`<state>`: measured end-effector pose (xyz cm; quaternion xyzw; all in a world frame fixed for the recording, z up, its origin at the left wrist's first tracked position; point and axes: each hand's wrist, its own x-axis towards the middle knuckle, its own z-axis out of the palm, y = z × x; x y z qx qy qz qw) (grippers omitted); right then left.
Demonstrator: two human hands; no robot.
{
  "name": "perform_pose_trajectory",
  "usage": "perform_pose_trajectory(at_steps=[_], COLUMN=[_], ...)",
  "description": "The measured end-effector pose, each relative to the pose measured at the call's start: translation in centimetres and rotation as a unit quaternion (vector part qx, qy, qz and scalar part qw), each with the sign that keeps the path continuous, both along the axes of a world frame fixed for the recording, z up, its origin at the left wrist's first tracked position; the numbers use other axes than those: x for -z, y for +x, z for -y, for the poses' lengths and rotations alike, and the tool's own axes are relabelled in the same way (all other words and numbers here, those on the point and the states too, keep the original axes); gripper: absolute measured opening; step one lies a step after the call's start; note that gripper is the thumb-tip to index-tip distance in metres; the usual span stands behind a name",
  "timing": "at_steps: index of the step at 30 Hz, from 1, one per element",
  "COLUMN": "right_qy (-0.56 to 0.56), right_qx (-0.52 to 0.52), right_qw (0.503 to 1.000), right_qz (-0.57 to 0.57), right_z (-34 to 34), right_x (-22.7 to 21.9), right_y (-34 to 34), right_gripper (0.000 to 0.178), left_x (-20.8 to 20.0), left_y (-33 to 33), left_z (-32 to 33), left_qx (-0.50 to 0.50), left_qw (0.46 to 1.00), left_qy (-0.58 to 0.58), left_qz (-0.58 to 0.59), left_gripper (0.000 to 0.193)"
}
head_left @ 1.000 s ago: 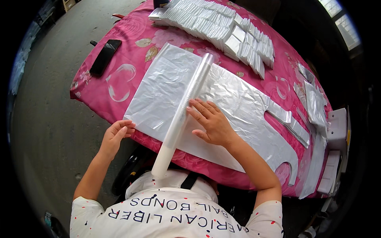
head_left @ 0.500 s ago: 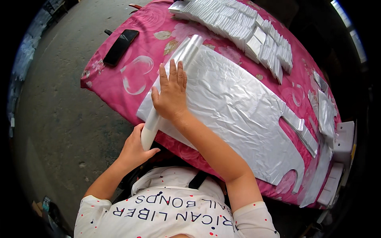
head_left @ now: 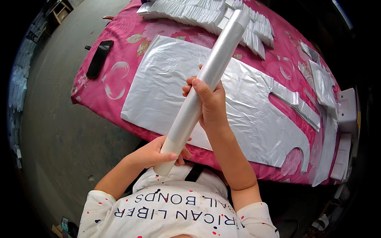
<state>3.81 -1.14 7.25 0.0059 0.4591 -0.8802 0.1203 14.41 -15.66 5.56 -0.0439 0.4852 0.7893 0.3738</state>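
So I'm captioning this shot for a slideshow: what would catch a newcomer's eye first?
The long roll of clear plastic lifted over the table, the left hand at its near end and the right hand gripping its middle. Under it a silvery plastic sheet lies flat on the pink flowered tablecloth, with white folded packs along the far edge.

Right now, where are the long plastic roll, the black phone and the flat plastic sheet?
plastic roll [head_left: 216, 65], head view, middle of its wrapped length.
black phone [head_left: 99, 58], head view, centre of its face.
plastic sheet [head_left: 166, 79], head view, bare left part.
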Motion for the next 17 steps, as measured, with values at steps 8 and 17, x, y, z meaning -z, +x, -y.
perform_pose_trajectory(at_steps=[8, 17], right_qy=[-0.157, -0.090], right_qx=[-0.026, 0.040], right_qw=[0.986, 0.993], right_qz=[0.042, 0.063], right_z=[-3.5, -4.4], right_x=[1.9, 3.7], right_y=[3.6, 6.1], right_gripper=[0.059, 0.062], left_x=[3.3, 4.4], left_y=[1.0, 1.8], left_z=[-3.3, -3.2], left_qx=[0.085, 0.094], left_qw=[0.968, 0.963], left_qy=[0.228, 0.211], left_qz=[0.056, 0.135], left_gripper=[0.050, 0.055])
